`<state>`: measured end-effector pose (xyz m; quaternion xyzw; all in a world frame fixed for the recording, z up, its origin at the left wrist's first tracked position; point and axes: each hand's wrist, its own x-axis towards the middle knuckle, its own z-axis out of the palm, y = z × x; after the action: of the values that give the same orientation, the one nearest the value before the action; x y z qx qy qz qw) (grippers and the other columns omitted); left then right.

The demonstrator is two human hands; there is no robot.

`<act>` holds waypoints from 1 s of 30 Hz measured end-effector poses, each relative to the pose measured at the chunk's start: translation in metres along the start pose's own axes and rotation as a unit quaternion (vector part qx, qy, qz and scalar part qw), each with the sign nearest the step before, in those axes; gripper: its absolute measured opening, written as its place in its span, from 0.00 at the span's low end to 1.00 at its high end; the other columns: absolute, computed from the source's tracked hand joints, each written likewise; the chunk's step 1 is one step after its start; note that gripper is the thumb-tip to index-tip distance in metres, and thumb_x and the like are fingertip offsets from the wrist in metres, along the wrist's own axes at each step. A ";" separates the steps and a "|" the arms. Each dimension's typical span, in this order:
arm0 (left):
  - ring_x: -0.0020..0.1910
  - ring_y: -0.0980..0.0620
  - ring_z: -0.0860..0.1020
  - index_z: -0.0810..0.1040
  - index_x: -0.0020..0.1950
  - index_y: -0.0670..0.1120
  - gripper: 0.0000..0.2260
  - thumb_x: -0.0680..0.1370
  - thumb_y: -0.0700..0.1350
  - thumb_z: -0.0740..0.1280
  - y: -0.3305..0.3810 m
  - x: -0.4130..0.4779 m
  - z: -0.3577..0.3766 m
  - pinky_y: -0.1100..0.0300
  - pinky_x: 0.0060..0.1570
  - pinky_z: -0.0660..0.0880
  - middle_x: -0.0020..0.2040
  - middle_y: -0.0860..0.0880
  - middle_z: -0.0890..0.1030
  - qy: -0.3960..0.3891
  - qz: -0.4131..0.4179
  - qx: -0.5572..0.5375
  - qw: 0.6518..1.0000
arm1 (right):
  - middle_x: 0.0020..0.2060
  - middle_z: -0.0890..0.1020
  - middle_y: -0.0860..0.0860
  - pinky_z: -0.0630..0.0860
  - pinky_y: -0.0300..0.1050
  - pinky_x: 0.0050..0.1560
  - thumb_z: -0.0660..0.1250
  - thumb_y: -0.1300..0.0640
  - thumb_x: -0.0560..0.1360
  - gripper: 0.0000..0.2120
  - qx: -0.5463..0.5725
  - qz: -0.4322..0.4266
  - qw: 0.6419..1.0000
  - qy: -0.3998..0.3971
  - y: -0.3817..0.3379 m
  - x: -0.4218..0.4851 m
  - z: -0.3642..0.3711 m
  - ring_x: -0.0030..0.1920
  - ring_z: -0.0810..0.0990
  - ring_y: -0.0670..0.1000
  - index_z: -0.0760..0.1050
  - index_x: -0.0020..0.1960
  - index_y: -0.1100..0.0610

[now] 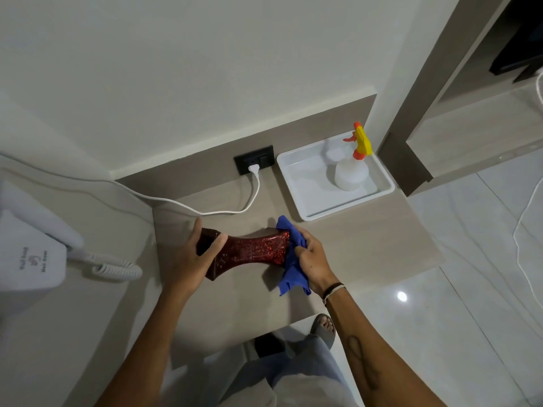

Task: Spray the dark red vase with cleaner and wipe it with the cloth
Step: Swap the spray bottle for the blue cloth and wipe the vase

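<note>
The dark red glittery vase lies on its side above the beige counter, held between both hands. My left hand grips its left end, thumb up and fingers across the front. At the vase's right end, my right hand is closed on a blue cloth and presses it against that end; part of the cloth hangs below the hand. The spray bottle, clear with a yellow and orange trigger head, stands upright in a white tray at the back right, apart from both hands.
A white cable runs from a black wall socket across the back of the counter. A white wall-mounted hair dryer with a coiled cord hangs at the left. Glossy tiled floor lies to the right, with my leg and sandalled foot below.
</note>
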<state>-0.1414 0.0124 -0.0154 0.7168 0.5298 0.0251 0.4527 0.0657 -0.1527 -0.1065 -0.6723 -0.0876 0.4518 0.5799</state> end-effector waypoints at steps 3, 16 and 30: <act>0.75 0.50 0.75 0.52 0.87 0.65 0.59 0.64 0.69 0.82 -0.009 -0.001 -0.006 0.43 0.76 0.73 0.78 0.55 0.73 -0.087 0.014 0.028 0.996 | 0.53 0.84 0.54 0.84 0.38 0.50 0.52 0.79 0.75 0.31 -0.018 -0.008 1.000 0.010 -0.009 0.004 0.003 0.55 0.83 0.56 0.79 0.68 0.59; 0.58 0.48 0.83 0.79 0.63 0.51 0.36 0.55 0.56 0.78 0.005 0.002 0.011 0.46 0.59 0.81 0.59 0.52 0.84 0.044 0.140 0.133 0.980 | 0.87 0.49 0.56 0.48 0.47 0.86 0.59 0.81 0.72 0.48 -0.334 -0.359 0.859 -0.150 -0.010 -0.068 0.078 0.87 0.48 0.53 0.46 0.86 0.57; 0.57 0.46 0.80 0.77 0.63 0.51 0.38 0.54 0.58 0.77 0.028 0.000 0.012 0.52 0.52 0.77 0.58 0.51 0.80 0.034 0.119 0.192 0.973 | 0.87 0.49 0.53 0.50 0.57 0.86 0.57 0.80 0.75 0.46 -0.290 -0.339 0.885 -0.133 0.007 -0.058 0.072 0.87 0.49 0.53 0.46 0.86 0.55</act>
<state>-0.1142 0.0042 -0.0039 0.8470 0.4509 0.0009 0.2815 -0.0220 -0.1417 -0.0769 -0.6731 -0.5139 0.2673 0.4597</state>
